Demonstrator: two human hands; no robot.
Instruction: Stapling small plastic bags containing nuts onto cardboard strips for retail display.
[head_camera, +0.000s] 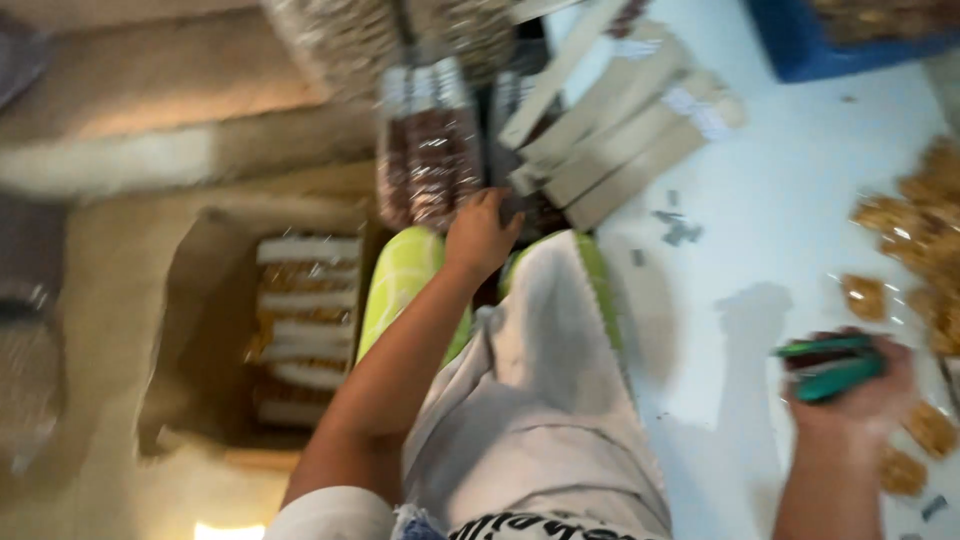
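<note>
Left hand (480, 235) at frame centre, arm running up from lower left, fingers curled narrow and pressed at the lower edge of a clear packet of dark brown snacks (430, 150). Packet directly above the hand in the frame, touching or all but touching; blur too heavy to tell whether actually pinched or only pushed. Long axis of packet roughly vertical in the frame, in line with the forearm. More clear packets, paler contents, just above at the top edge.

Right hand (850, 385) at right edge, well apart from the packet, closed around a green-handled stapler-like tool (830, 365), handles lying near horizontal. Left hand clearly the nearer to the packet.

Fan of pale cardboard strips (620, 120) just right of the packet, upper centre, on the white counter (780, 200). Small grey bits scattered on the counter right of centre. Golden-brown snack pieces (920, 230) along the right edge, near the right hand. Blue tray (800, 45) upper right corner. Open cardboard box (300, 320) left of centre, stacked filled packets inside. Green and white cloth over the lap, lower centre.
</note>
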